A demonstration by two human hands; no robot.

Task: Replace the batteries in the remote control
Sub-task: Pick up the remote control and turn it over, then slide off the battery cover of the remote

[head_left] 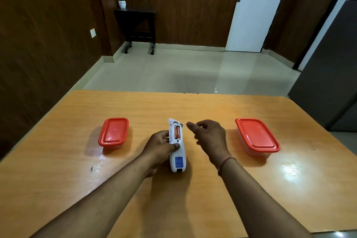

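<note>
A white remote control (178, 158) lies back side up in the middle of the wooden table (193, 106). Its battery compartment is uncovered, and two red batteries (177, 132) sit side by side in it. A white piece (171, 121) sticks up at the remote's far end. My left hand (161, 148) grips the remote from the left, thumb pressed on its back just below the compartment. My right hand (209, 136) hovers just right of the remote, apart from it. Its fingers are loosely curled, the index finger points toward the compartment, and I see nothing held in it.
Two clear plastic containers with red lids stand on the table, one to the left (113, 132) and one to the right (257, 137) of the remote. Beyond the table's far edge is tiled floor, with a small dark side table (138, 25) against the wall.
</note>
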